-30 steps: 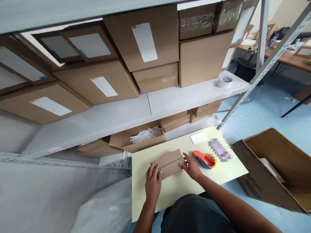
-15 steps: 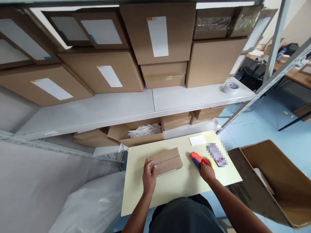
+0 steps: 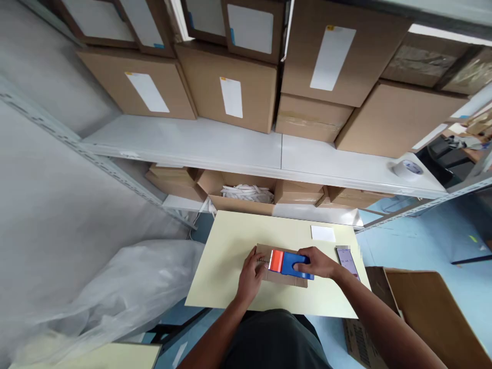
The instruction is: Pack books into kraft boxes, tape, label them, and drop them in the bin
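Note:
A small flat cardboard box [image 3: 285, 280] lies on the pale yellow table [image 3: 230, 246] in front of me. My left hand [image 3: 251, 277] grips the box's left end, fingers bent over its edge. My right hand [image 3: 318, 262] is closed round the blue handle of a red and blue tape dispenser [image 3: 286, 262], which rests on top of the box with its red head toward my left hand.
A white slip of paper [image 3: 323, 233] and a blurred card [image 3: 348, 261] lie on the table's right side. An open carton [image 3: 430, 312] stands on the floor at right. Shelves hold labelled cartons [image 3: 234, 87] and a tape roll [image 3: 408, 169]. Clear plastic sheeting [image 3: 115, 292] lies at left.
My right hand took the tape dispenser from the table's right side and brought it left onto the box. My left hand stayed on the box's left end. The view swung left.

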A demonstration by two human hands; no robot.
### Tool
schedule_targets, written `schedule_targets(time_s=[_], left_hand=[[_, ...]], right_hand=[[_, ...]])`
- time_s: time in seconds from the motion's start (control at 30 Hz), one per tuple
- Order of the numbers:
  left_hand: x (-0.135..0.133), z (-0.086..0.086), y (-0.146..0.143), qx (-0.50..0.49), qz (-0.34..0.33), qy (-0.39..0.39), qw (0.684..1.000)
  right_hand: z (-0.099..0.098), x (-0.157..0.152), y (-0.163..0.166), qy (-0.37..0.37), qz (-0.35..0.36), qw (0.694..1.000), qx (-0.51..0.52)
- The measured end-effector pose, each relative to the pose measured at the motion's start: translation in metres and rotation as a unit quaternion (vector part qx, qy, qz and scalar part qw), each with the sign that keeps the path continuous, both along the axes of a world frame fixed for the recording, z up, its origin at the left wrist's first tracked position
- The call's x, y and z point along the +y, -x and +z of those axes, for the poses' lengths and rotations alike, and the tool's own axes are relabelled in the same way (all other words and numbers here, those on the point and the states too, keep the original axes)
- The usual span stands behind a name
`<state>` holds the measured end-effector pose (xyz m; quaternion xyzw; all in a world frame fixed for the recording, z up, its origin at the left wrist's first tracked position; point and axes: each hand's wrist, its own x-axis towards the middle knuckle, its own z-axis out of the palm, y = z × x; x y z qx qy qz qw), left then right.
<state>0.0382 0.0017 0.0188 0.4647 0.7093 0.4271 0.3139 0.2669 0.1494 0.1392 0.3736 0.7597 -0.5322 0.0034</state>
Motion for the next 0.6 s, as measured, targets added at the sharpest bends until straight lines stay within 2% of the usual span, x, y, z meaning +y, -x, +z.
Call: schedule_targets(time_s=[0.1, 0.2, 0.3, 0.37, 0.43, 0.5, 0.6], left_hand=[[-0.004, 0.013, 0.005, 0.003, 0.021, -0.009, 1.0], [-0.007, 0.032, 0.006, -0.017, 0.049, -0.03, 0.998], [-0.005, 0.044, -0.002, -0.176, 0.034, 0.03, 0.983], [-0.002, 0.046, -0.008, -0.311, 0.034, 0.068, 0.948], [0.002, 0.045, -0.013, -0.396, 0.046, 0.068, 0.915], [0.003, 0.043, -0.015, -0.424, 0.056, 0.057, 0.902], [0.003, 0.041, -0.015, -0.422, 0.069, 0.057, 0.902]], right_hand=[[-0.014, -0.002, 0.011, -0.002, 0.004, 1.0, -0.021], [-0.017, -0.004, 0.013, 0.001, 0.01, 1.0, -0.025], [-0.011, -0.006, 0.016, -0.004, 0.018, 0.999, -0.027], [-0.007, -0.009, 0.018, -0.012, 0.018, 0.999, -0.03], [-0.004, -0.012, 0.02, -0.018, 0.021, 0.999, -0.034], [-0.003, -0.017, 0.02, -0.027, 0.027, 0.998, -0.041], [-0.001, -0.024, 0.02, -0.052, 0.037, 0.997, -0.047]])
